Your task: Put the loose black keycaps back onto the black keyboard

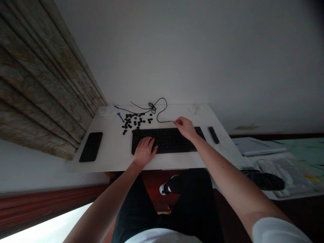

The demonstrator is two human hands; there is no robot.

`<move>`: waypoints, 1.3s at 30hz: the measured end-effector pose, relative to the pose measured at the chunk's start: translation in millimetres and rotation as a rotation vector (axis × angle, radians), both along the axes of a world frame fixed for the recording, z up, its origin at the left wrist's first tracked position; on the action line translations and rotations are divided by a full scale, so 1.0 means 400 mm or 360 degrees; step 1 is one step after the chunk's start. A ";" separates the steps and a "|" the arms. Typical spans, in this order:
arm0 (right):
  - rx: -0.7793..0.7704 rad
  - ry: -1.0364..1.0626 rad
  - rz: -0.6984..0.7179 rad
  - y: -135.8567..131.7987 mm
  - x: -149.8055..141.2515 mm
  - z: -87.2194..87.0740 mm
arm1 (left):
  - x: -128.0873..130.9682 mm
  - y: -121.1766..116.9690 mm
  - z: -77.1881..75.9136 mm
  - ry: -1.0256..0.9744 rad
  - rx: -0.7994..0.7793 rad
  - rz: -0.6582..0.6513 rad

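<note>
A black keyboard (168,140) lies on a white desk (111,155), and my left hand (144,152) rests on its left half with the fingers spread on the keys. My right hand (186,128) is above the keyboard's top right edge. Its fingertips meet the end of a thin black cable (162,109), apparently pinching it. The cable loops back to a small knot near the desk's far edge. Several loose black keycaps (134,121) lie scattered beyond the keyboard's left half, with a small blue tool (120,116) beside them.
A black phone (91,147) lies at the desk's left, and a slim black remote (214,134) at its right. A patterned curtain (43,91) hangs to the left, and a wall (162,50) stands behind. Papers (286,172) and a black shoe (265,181) lie low on the right.
</note>
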State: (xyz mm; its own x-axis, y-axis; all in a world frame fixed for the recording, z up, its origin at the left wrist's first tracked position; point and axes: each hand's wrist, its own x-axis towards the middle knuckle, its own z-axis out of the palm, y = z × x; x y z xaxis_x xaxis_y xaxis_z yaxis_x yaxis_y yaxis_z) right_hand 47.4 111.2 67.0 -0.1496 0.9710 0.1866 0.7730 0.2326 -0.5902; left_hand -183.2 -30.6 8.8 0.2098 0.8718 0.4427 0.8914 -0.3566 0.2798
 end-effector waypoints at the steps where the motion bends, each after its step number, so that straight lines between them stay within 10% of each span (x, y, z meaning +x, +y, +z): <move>1: 0.0075 0.0006 -0.0112 -0.011 0.041 -0.015 | 0.000 0.001 0.000 -0.0002 0.0001 0.0001; 7: 0.0563 -0.0138 -0.0596 -0.102 0.245 -0.129 | -0.001 0.004 -0.003 -0.0027 -0.0020 -0.0013; 12: 0.0754 -0.0124 -0.0519 -0.150 0.277 -0.189 | 0.002 -0.003 -0.006 -0.0032 0.0024 -0.0007; 19: 0.0712 -0.0186 -0.0398 -0.145 0.266 -0.186 | -0.108 0.093 0.023 -0.0145 0.0067 0.0315; 25: 0.0693 -0.0188 -0.0392 -0.147 0.266 -0.180 | -0.215 0.279 0.056 0.0110 -0.0403 0.0285; 39: 0.0633 -0.0157 -0.0446 -0.143 0.270 -0.180 | -0.194 0.436 0.080 0.0278 -0.0857 0.0080</move>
State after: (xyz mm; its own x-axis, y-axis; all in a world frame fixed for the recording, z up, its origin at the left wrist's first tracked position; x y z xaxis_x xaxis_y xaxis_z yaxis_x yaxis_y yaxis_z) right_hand 155.6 54.2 -5.0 0.0712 0.8327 0.5492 0.8857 0.2004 -0.4188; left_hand -260.6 144.0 40.7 0.1924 0.9757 -0.1049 0.9530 -0.1602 0.2572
